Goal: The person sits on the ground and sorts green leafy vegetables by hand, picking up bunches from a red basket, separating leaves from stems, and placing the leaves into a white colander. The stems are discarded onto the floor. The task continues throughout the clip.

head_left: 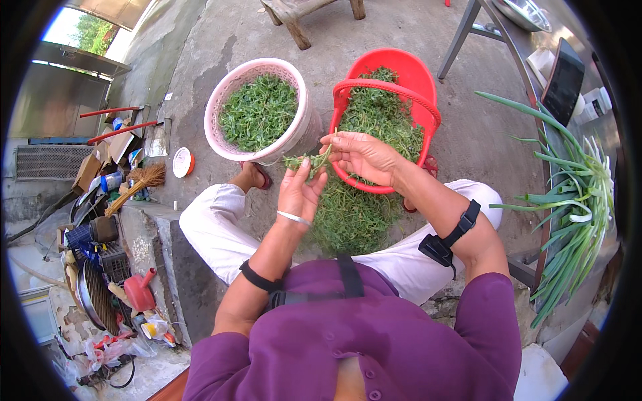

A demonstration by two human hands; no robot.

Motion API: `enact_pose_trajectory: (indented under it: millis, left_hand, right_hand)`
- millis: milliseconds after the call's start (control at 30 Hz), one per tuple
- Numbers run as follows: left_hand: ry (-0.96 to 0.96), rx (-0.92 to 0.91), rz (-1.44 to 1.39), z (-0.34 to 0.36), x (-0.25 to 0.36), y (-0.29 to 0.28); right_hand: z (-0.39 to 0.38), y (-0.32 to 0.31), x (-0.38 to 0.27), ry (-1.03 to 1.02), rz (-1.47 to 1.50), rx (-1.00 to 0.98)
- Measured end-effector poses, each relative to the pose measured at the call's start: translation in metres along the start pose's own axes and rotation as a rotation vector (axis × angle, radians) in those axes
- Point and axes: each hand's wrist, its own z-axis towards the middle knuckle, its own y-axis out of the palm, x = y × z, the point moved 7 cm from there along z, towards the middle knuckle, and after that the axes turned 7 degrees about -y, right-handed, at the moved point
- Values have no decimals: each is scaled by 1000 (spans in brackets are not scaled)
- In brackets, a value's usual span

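My left hand (300, 191) is closed on a small bunch of leafy green sprigs (294, 162), held up between the two baskets. Beside it, my right hand (362, 158) pinches a thin green stem (330, 151) between thumb and finger. To the left stands a pale pink lattice basket (302, 107) with green leaves (259, 110) in it. A red handled basket (420, 73), partly filled with greens (378, 110), is just beyond my right hand. A loose heap of greens (351, 217) lies on the ground between my legs, below both hands.
A table (518, 50) on the right bears spring onions (582, 200), a tablet-like black screen (564, 81) and a metal bowl (523, 13). A wooden stool (294, 17) stands at the far side. On the left are a straw broom (144, 178), a small round dish (182, 162) and piled clutter.
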Motion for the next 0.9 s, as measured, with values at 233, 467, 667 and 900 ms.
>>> enact_pose_trajectory:
  millis: [233, 467, 667, 900]
  left_hand:
    - [56, 70, 70, 6, 16, -16]
    - [362, 107, 485, 0, 48, -6]
    - [477, -1, 962, -5, 37, 30]
    - [172, -4, 711, 3, 18, 19]
  right_hand:
    - [4, -8, -11, -135, -76, 103]
    - [1, -13, -11, -104, -135, 202]
    - [2, -10, -8, -91, -166, 199]
    - [-1, -9, -6, -81, -240, 238]
